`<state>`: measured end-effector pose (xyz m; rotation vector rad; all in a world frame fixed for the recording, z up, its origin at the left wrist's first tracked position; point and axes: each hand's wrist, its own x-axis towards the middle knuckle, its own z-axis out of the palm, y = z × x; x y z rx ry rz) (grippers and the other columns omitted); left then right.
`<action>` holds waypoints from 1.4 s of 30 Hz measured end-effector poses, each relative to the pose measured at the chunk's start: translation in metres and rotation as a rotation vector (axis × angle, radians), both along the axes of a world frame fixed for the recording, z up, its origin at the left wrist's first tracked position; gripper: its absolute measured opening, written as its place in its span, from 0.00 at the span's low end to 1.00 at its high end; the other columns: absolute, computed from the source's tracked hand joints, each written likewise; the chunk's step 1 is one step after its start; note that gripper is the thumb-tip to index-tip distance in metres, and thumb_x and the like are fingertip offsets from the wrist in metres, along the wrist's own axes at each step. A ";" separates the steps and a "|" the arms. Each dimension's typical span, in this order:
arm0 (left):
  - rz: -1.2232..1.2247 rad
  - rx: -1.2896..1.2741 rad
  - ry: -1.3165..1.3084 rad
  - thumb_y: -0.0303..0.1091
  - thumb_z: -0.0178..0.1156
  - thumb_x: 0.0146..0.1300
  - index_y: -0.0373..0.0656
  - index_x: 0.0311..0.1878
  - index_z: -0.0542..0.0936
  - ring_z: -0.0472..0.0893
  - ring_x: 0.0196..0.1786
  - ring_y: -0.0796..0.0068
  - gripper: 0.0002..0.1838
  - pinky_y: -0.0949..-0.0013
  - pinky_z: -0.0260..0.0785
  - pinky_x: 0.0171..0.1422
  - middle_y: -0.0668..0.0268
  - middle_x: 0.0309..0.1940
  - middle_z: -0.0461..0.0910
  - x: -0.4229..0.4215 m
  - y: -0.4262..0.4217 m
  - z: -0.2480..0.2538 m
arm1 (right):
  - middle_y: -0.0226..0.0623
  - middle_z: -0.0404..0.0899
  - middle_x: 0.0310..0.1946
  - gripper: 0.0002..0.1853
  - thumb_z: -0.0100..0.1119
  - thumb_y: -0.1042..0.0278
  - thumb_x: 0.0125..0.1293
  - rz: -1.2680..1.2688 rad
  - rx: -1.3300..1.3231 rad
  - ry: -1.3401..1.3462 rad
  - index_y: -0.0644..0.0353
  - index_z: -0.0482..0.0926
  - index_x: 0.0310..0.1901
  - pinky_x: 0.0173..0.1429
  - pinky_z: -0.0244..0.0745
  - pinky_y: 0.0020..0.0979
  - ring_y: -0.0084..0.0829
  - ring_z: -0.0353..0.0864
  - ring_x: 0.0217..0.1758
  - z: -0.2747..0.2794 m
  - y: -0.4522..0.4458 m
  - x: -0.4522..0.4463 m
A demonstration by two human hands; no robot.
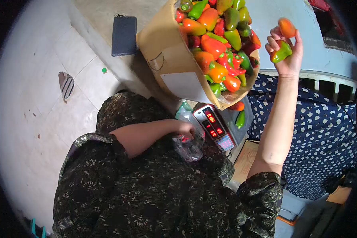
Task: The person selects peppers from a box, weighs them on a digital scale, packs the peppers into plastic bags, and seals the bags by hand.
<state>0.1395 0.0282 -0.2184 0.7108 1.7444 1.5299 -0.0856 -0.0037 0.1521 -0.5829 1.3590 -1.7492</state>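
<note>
My right hand [286,53] is raised at the upper right, its fingers wrapped round a green-orange pepper [281,52] and an orange pepper [286,27]. Near the middle, my left hand [185,129] is closed on a clear plastic bag [189,148] that hangs by my lap. A large brown paper bag [154,51], full of red, orange and green peppers [213,46], stands between my two hands, to the left of the right one. Just right of my left hand is a digital scale [214,127] with red lit digits.
A green pepper [240,119] and an orange one [237,106] lie on the scale's platform. A dark wallet-like case [124,36] lies at the upper left. Dotted blue cloth [317,142] hangs at the right. A green cap [104,70] lies on the tiled floor.
</note>
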 end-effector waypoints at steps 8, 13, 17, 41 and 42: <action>0.023 0.060 -0.087 0.46 0.62 0.57 0.43 0.46 0.80 0.79 0.32 0.69 0.19 0.62 0.71 0.34 0.63 0.32 0.81 -0.001 0.019 -0.034 | 0.26 0.72 0.32 0.27 0.46 0.41 0.67 -0.131 0.415 0.340 0.60 0.74 0.49 0.30 0.65 0.22 0.21 0.67 0.23 -0.010 0.013 -0.007; -0.014 -0.015 -0.135 0.44 0.62 0.59 0.39 0.42 0.78 0.77 0.36 0.74 0.17 0.66 0.70 0.42 0.65 0.33 0.81 -0.002 -0.002 0.005 | 0.32 0.80 0.36 0.18 0.57 0.59 0.62 -0.316 0.958 0.797 0.59 0.78 0.50 0.36 0.73 0.24 0.22 0.77 0.33 -0.046 0.055 -0.051; -0.020 0.019 -0.149 0.44 0.61 0.60 0.39 0.41 0.77 0.77 0.36 0.75 0.17 0.66 0.70 0.41 0.66 0.33 0.80 -0.001 0.001 -0.002 | 0.47 0.81 0.43 0.26 0.60 0.67 0.50 -0.055 1.318 1.131 0.57 0.76 0.54 0.53 0.72 0.33 0.37 0.82 0.46 -0.075 0.067 -0.040; 0.044 0.129 -0.139 0.43 0.62 0.58 0.41 0.44 0.79 0.79 0.34 0.75 0.17 0.67 0.71 0.39 0.66 0.34 0.82 0.002 0.000 -0.008 | 0.43 0.78 0.43 0.26 0.65 0.63 0.50 0.111 1.338 1.451 0.54 0.77 0.54 0.51 0.73 0.32 0.37 0.79 0.45 -0.044 0.095 -0.045; 0.034 0.125 -0.137 0.43 0.62 0.58 0.40 0.43 0.79 0.79 0.34 0.75 0.17 0.67 0.72 0.40 0.66 0.34 0.82 0.001 0.001 -0.008 | 0.50 0.74 0.50 0.27 0.63 0.64 0.50 0.143 1.447 1.422 0.55 0.76 0.55 0.59 0.69 0.37 0.46 0.75 0.53 -0.044 0.082 -0.035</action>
